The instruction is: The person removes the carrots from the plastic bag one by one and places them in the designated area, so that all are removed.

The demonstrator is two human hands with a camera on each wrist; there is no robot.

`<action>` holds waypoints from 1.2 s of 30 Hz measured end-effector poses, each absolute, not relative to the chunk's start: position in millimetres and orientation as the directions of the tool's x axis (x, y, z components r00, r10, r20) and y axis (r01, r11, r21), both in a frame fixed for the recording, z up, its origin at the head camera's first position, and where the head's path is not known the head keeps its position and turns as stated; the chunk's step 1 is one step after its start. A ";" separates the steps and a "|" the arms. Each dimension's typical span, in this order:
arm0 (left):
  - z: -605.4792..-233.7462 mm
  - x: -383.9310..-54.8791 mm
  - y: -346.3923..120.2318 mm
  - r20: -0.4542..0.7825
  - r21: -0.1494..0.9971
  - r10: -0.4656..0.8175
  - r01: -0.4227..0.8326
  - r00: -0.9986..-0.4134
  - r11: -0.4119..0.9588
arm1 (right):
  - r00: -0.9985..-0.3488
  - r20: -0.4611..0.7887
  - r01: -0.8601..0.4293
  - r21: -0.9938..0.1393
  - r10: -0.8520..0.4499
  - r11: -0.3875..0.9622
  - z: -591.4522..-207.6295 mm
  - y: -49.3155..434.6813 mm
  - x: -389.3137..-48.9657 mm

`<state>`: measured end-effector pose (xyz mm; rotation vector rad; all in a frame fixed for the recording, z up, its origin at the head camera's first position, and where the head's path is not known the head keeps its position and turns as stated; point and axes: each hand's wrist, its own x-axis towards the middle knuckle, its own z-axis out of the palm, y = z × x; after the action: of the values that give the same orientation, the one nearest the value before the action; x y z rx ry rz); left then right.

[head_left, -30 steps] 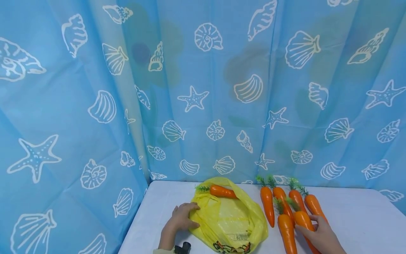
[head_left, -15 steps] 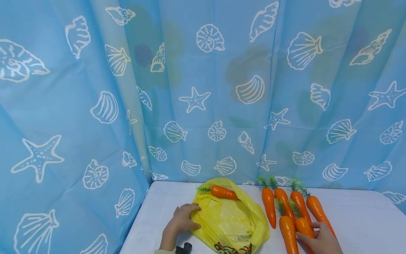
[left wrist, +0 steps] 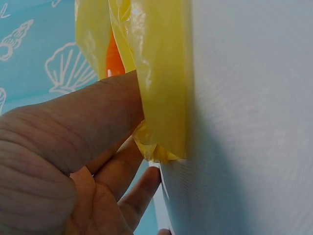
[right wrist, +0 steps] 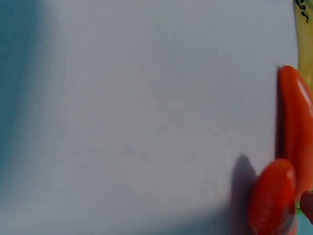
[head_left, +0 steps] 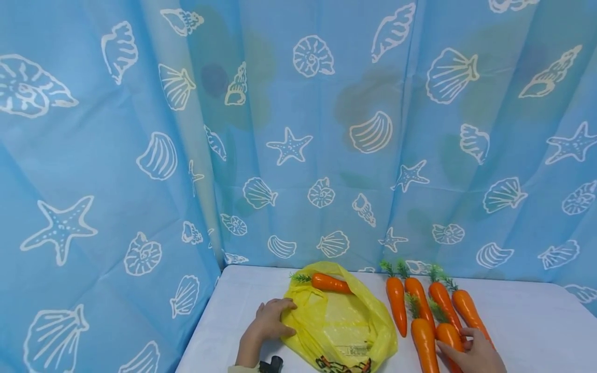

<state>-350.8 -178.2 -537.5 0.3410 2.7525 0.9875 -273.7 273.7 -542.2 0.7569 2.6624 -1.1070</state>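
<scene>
A yellow plastic bag point(head_left: 345, 324) lies with its mouth spread, one orange carrot point(head_left: 330, 283) with green leaves across its far part. At its left side my left hand point(head_left: 271, 318) has its thumb and fingers about the plastic; in the left wrist view the bag point(left wrist: 164, 73) hides the thumb's tip. My right hand point(head_left: 478, 355) holds a carrot point(head_left: 450, 336) between thumb and fingers, low in the carrot group. Just left of it lies another carrot point(head_left: 423, 342). In the right wrist view the held carrot point(right wrist: 271, 198) shows near the bottom edge, beside a carrot point(right wrist: 299, 122).
Behind these, several carrots point(head_left: 396, 305) lie in a slanted row with leaves pointing away. A small black object point(head_left: 271, 364) is by my left wrist. A blue curtain point(head_left: 322, 155) with shell prints stands behind and left of the white table point(head_left: 536, 321).
My right hand and its carrot have come slightly nearer to me, in line with the neighbouring carrot. My left hand stays at the bag. The head view has shifted a little.
</scene>
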 end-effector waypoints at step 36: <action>-538.2 -352.3 -176.5 -0.126 0.653 0.276 0.130 -0.953 0.746 | -0.974 0.135 -0.222 -0.729 -0.182 0.647 -421.0 174.3 -327.6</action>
<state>-352.3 -176.5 -538.2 0.3212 2.7316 0.9979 -327.6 174.3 -421.0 -0.3554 2.8957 -1.2921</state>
